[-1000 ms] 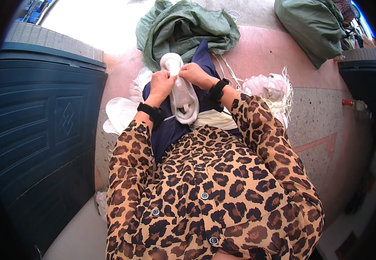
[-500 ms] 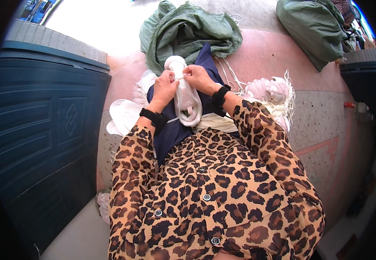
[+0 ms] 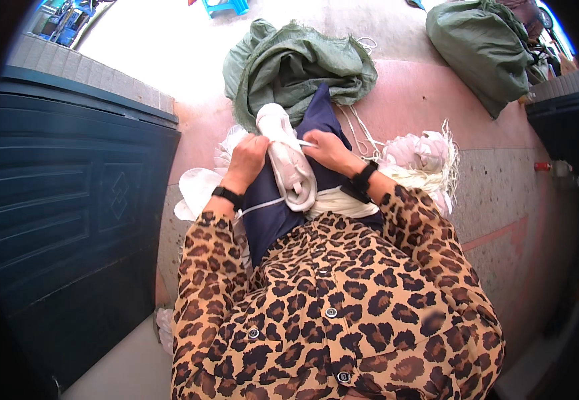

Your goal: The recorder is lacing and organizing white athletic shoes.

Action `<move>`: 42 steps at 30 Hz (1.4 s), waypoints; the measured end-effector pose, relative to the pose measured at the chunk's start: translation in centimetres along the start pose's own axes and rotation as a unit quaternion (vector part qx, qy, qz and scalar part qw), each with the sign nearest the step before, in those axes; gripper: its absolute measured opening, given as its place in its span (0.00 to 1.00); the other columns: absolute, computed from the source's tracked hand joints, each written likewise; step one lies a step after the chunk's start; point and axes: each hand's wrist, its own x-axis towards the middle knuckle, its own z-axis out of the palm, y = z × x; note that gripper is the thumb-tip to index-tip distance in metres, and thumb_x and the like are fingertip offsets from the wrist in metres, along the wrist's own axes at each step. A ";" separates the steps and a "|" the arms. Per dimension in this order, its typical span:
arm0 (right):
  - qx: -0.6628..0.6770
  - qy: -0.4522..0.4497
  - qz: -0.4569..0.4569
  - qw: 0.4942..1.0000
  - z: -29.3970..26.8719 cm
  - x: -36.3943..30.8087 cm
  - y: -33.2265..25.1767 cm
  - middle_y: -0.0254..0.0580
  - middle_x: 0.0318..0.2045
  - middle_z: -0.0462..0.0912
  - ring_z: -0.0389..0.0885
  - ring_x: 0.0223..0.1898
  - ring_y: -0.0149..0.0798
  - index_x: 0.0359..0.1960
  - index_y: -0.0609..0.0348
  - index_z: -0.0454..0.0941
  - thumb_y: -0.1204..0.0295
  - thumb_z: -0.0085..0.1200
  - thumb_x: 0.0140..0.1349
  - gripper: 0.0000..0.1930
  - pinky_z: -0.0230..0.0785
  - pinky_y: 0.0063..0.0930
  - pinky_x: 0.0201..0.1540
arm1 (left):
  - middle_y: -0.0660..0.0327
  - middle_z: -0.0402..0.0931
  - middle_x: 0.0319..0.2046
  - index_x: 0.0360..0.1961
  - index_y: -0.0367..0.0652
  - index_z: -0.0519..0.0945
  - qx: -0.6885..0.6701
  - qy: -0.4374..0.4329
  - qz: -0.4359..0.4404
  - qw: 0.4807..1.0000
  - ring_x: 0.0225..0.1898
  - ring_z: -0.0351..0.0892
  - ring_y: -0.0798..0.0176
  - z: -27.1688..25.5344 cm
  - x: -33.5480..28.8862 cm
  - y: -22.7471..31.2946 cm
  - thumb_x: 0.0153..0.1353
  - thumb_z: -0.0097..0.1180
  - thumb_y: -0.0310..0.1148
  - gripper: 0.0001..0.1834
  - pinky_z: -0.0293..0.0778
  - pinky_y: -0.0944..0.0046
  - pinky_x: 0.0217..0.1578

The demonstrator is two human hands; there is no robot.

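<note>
A white shoe (image 3: 289, 167) lies lengthwise over dark blue cloth (image 3: 269, 227) on my lap, its toe pointing away from me. My right hand (image 3: 329, 150) is closed on a white shoelace (image 3: 307, 143) that stretches from the shoe's right side. Against the left side, my left hand (image 3: 248, 161) is curled into a fist; the lace end it appears to grip is mostly hidden by the fingers. A bundle of cream laces (image 3: 343, 203) rests on my lap beside the shoe's heel.
Ahead lies a crumpled green sack (image 3: 303, 67); a fuller green sack (image 3: 479, 53) stands far right. Pale shoes with loose laces (image 3: 419, 157) are heaped at right, more white shoes (image 3: 199, 185) at left. A dark blue door panel (image 3: 83, 200) borders the left. A blue stool (image 3: 226, 7) is farther off.
My hands have moved apart from over the shoe's front to either side of it, drawing the lace outward. The view has shifted slightly, bringing the blue stool into sight.
</note>
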 end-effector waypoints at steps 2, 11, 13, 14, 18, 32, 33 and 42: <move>0.031 -0.024 0.009 0.999 -1.9 -1.7 0.2 0.44 0.27 0.80 0.79 0.31 0.38 0.36 0.64 0.77 0.68 0.56 0.54 0.12 0.69 0.29 0.36 | 0.50 0.71 0.21 0.28 0.38 0.72 0.006 0.019 -0.003 1.000 0.26 0.73 0.47 -0.5 -0.9 0.1 0.55 0.54 0.25 0.03 0.68 0.53 0.27; -0.060 -0.016 -0.013 0.998 0.3 -1.0 -2.3 0.51 0.40 0.77 0.78 0.41 0.47 0.50 0.60 0.69 0.57 0.60 0.50 0.29 0.70 0.36 0.43 | 0.51 0.71 0.22 0.26 0.39 0.71 0.011 -0.036 -0.037 0.999 0.29 0.72 0.46 0.9 0.9 1.3 0.55 0.52 0.27 0.04 0.68 0.51 0.30; -0.089 -0.024 0.002 0.996 1.1 -0.2 -2.5 0.52 0.41 0.76 0.77 0.42 0.51 0.51 0.59 0.69 0.56 0.59 0.49 0.29 0.69 0.38 0.45 | 0.50 0.69 0.22 0.25 0.39 0.70 0.025 -0.048 -0.024 0.998 0.28 0.71 0.45 0.0 -0.3 -0.1 0.55 0.50 0.25 0.04 0.67 0.49 0.30; -0.087 -0.045 0.032 0.995 1.2 0.0 -2.5 0.52 0.41 0.76 0.76 0.43 0.52 0.51 0.58 0.69 0.56 0.58 0.49 0.29 0.68 0.39 0.46 | 0.50 0.69 0.22 0.25 0.39 0.70 0.009 -0.040 -0.030 0.999 0.29 0.71 0.46 -0.4 -1.4 -0.9 0.55 0.50 0.24 0.03 0.67 0.49 0.30; -0.057 -0.024 0.037 0.997 0.0 -0.8 -2.4 0.53 0.39 0.79 0.77 0.43 0.52 0.50 0.59 0.69 0.57 0.56 0.49 0.28 0.68 0.39 0.46 | 0.52 0.73 0.25 0.31 0.37 0.75 -0.068 0.091 -0.308 0.944 0.27 0.74 0.54 -4.9 -9.2 -6.3 0.60 0.47 0.28 0.06 0.68 0.56 0.28; 0.568 0.285 0.106 0.765 -23.1 -14.0 6.2 0.22 0.13 0.57 0.52 0.12 0.22 0.36 0.54 0.75 0.68 0.52 0.62 0.06 0.50 0.18 0.17 | 0.59 0.67 0.24 0.29 0.29 0.71 0.009 0.490 -0.480 0.728 0.26 0.68 0.67 -38.9 -40.9 -10.1 0.63 0.38 0.24 0.10 0.67 0.71 0.25; 0.622 0.294 0.053 0.724 -26.3 -15.8 6.6 0.23 0.12 0.55 0.53 0.13 0.22 0.32 0.54 0.74 0.70 0.50 0.64 0.04 0.52 0.17 0.18 | 0.63 0.62 0.22 0.28 0.31 0.70 -0.206 0.482 -0.369 0.768 0.23 0.63 0.69 -39.2 -40.3 -10.1 0.63 0.39 0.24 0.09 0.62 0.72 0.22; 0.543 0.464 -0.111 0.691 -38.2 -18.7 1.0 0.44 0.36 0.77 0.75 0.41 0.38 0.47 0.68 0.69 0.77 0.39 0.66 0.11 0.66 0.31 0.53 | 0.72 0.61 0.20 0.50 0.41 0.71 -0.280 0.361 -0.555 0.695 0.14 0.55 0.81 -26.6 -16.1 -7.9 0.61 0.52 0.29 0.15 0.49 0.79 0.11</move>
